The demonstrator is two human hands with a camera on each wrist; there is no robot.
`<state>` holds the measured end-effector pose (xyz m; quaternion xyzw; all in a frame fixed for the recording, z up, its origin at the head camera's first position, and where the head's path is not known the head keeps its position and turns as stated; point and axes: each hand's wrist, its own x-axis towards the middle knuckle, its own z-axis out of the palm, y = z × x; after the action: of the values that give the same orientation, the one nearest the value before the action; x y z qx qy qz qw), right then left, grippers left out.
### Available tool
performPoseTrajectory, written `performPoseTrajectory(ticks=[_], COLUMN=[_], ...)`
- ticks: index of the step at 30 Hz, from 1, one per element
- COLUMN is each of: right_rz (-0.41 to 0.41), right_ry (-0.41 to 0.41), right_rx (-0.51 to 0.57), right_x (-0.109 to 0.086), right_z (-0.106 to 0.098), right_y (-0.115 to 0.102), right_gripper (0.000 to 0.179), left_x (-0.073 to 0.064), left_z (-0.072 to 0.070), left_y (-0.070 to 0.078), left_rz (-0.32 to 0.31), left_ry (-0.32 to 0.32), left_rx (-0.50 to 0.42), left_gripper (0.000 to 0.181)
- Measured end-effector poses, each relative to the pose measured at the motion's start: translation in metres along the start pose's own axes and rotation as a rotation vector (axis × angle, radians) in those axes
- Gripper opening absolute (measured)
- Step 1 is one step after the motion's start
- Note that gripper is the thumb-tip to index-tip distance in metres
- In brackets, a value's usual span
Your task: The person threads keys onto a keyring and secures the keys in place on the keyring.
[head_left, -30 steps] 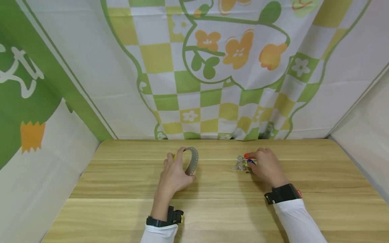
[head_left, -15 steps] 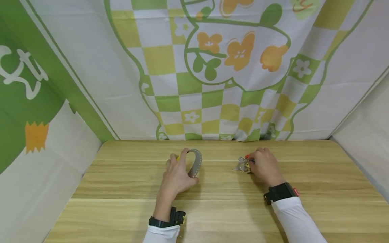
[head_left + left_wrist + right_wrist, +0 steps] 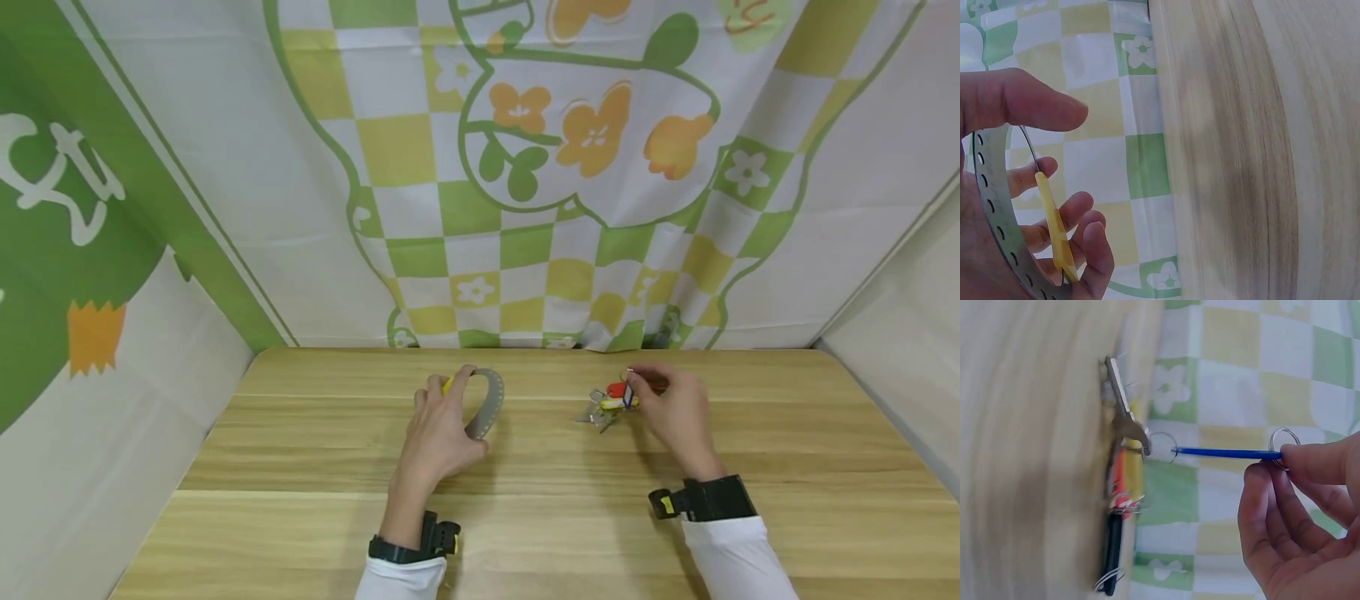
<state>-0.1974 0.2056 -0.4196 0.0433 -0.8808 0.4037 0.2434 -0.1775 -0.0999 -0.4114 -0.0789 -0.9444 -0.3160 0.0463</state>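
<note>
My left hand [image 3: 437,442] grips an oil filter wrench, its grey slotted metal band [image 3: 492,404] bent in a loop and held upright over the table. The yellow handle [image 3: 1054,215] lies along the curled fingers in the left wrist view. At the other side, my right hand [image 3: 678,421] pinches the small ring on a blue key tag [image 3: 1229,453] between thumb and fingers. From the tag's far end hangs a key bunch: a metal key [image 3: 1127,422], a red tag [image 3: 616,389], a yellow tag [image 3: 617,404] and a black tag [image 3: 1114,550].
The wooden table [image 3: 525,500] spans the space below both hands. A checked green, yellow and white cloth [image 3: 472,250] hangs at its back edge. Pale panels [image 3: 900,275] rise at the sides.
My right hand has drawn back a little and now pinches the blue tag's ring, with the tag tipped up and the red and yellow tags more exposed. The left hand keeps its grip.
</note>
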Motion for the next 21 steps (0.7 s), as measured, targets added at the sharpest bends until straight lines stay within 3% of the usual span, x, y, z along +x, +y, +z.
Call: performPoseTrajectory(ticks=[5, 11, 21], right_rz=[0.03, 0.074, 0.08], right_ry=[0.038, 0.008, -0.076], right_rx=[0.139, 0.292, 0.347], right_x=[0.002, 0.001, -0.006], right_z=[-0.002, -0.002, 0.004], right_y=[-0.009, -0.022, -0.041], right_gripper=[0.011, 0.013, 0.015], left_x=[0.0, 0.001, 0.001], left_z=[0.0, 0.002, 0.002], left_y=[0.0, 0.002, 0.004], left_rz=[0.001, -0.011, -0.006], left_ry=[-0.008, -0.013, -0.046], left_rx=[-0.009, -0.018, 0.0], left_gripper=[0.102, 0.102, 0.095])
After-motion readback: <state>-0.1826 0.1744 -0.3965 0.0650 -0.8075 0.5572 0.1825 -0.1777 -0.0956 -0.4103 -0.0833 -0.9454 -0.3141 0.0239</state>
